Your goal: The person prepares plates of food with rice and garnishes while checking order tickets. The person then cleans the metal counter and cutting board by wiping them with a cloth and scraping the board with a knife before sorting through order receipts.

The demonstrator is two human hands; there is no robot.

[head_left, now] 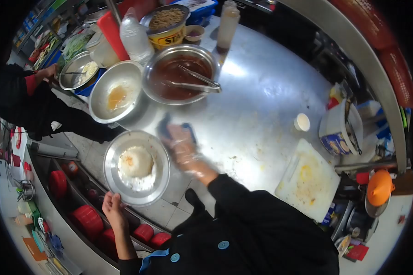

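My left hand (pixel 114 209) pinches the lower-left rim of a metal bowl (pixel 114 183). In that bowl lies a white mound (pixel 137 162) with a brownish patch on top, perhaps dough. A clear plastic glove covers my right hand (pixel 181 145), which is pressed on a dark blue cloth (pixel 188 131) against the steel table. Motion blurs its fingers and part of the cloth. Just beyond that hand stands a wide metal bowl of dark red-brown sauce (pixel 170 71) with metal tongs (pixel 199 86) resting in it. Left of the sauce is another metal bowl (pixel 134 75) with a yellowish liquid.
On the steel table (pixel 261 119) lie scattered crumbs. At its right are a white cup (pixel 301 122), a stained cutting board (pixel 307 183) and a white tub (pixel 338 130). A squeeze bottle (pixel 228 27) stands at the back. A person in dark clothes (pixel 27 103) is at the left.
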